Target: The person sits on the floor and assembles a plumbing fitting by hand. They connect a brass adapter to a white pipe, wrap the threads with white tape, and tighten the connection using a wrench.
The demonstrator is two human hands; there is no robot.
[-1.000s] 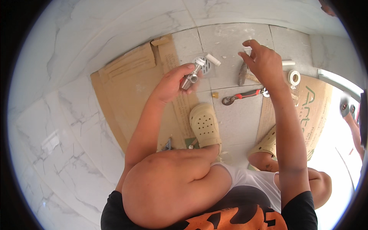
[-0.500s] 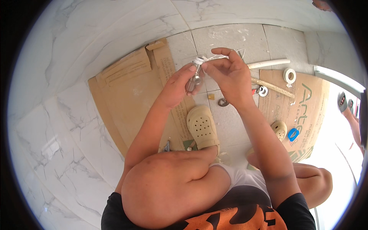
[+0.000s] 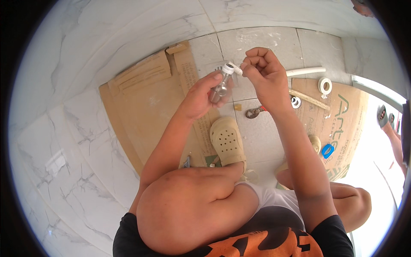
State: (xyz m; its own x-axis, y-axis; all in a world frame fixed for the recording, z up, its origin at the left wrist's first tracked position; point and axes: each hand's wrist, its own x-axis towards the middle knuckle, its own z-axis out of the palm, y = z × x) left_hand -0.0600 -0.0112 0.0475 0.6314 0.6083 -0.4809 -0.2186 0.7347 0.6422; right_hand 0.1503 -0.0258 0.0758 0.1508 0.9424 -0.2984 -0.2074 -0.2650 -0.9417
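My left hand is closed around a shiny chrome pipe fitting, held up above the floor with its end pointing away from me. White thread seal tape is wound around that far end. From there a twisted length of the tape runs rightward to my right hand, whose thumb and forefinger pinch it. The other fingers of the right hand are curled. Part of the fitting is hidden behind my left fingers.
Cardboard sheets lie left and right on grey tiles. At the right are a white pipe, a brownish stick, a white tape roll and a blue ring. A wrench lies beyond my shoe. Marble-patterned walls enclose the left.
My right hand has moved away from the fitting, to the right, drawing out the tape between them. The fitting has shifted slightly right in my left hand. More of the wrench shows.
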